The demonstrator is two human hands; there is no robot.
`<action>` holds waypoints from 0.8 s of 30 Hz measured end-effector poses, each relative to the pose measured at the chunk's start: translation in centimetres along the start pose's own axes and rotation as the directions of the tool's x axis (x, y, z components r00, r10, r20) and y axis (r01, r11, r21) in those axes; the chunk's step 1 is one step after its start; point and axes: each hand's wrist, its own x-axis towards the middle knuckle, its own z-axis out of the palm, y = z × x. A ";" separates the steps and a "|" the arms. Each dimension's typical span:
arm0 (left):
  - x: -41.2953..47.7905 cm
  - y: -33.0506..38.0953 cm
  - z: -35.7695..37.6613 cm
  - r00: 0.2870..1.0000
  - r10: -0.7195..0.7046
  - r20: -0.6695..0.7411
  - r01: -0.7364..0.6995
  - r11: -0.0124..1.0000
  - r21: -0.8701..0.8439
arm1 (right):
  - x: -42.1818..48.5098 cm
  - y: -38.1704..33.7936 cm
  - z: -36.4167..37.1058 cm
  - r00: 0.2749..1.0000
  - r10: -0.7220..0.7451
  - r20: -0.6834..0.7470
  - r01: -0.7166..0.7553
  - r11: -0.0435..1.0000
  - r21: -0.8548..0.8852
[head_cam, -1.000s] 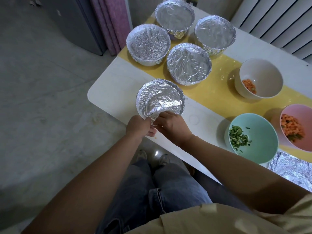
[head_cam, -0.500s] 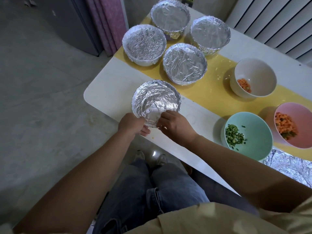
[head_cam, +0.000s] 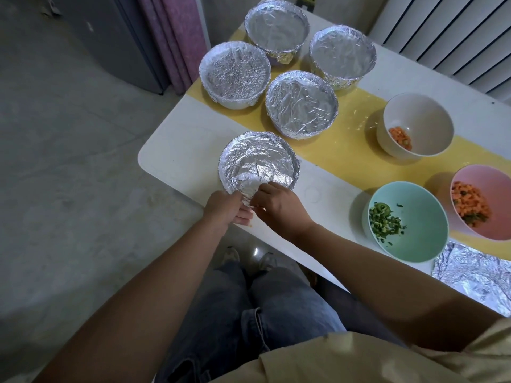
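Head view: at the centre of the frame a foil-covered bowl (head_cam: 258, 164) sits near the left end of the table (head_cam: 177, 150). A person's left hand (head_cam: 225, 207) and right hand (head_cam: 282, 207) both pinch the foil at its near rim, fingers closed on the crimped edge. The fold looks best pressed snug under the lip and worked round evenly, without tearing the thin sheet. Four wrapped bowls (head_cam: 301, 103) cluster at upper centre, well apart. At right stand a white bowl (head_cam: 420, 117), a green bowl (head_cam: 423, 225) and a pink bowl (head_cam: 486, 183) of chopped vegetables, the green one nearest the right forearm. A spare foil sheet (head_cam: 475, 280) lies at lower right.
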 end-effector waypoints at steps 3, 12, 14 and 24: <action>-0.1 -0.1 0.3 1.000 0.009 -0.002 -0.009 1.000 0.012 | 0.2 -0.1 0.2 1.000 0.006 0.014 -0.007 1.000 0.016; 1.6 -0.9 -1.1 0.991 0.006 -0.132 0.009 0.993 0.114 | -0.3 3.0 -3.9 0.864 0.451 -0.222 -0.340 0.850 0.402; 2.1 -1.0 -1.3 0.961 0.090 -0.262 -0.040 0.981 0.190 | -0.3 3.7 -4.3 0.669 0.719 -0.186 -0.522 0.634 0.570; 4.5 1.2 1.2 0.839 0.272 -0.471 -0.419 0.876 -0.239 | 2.7 5.0 -0.4 0.527 0.797 0.295 -0.502 0.012 0.865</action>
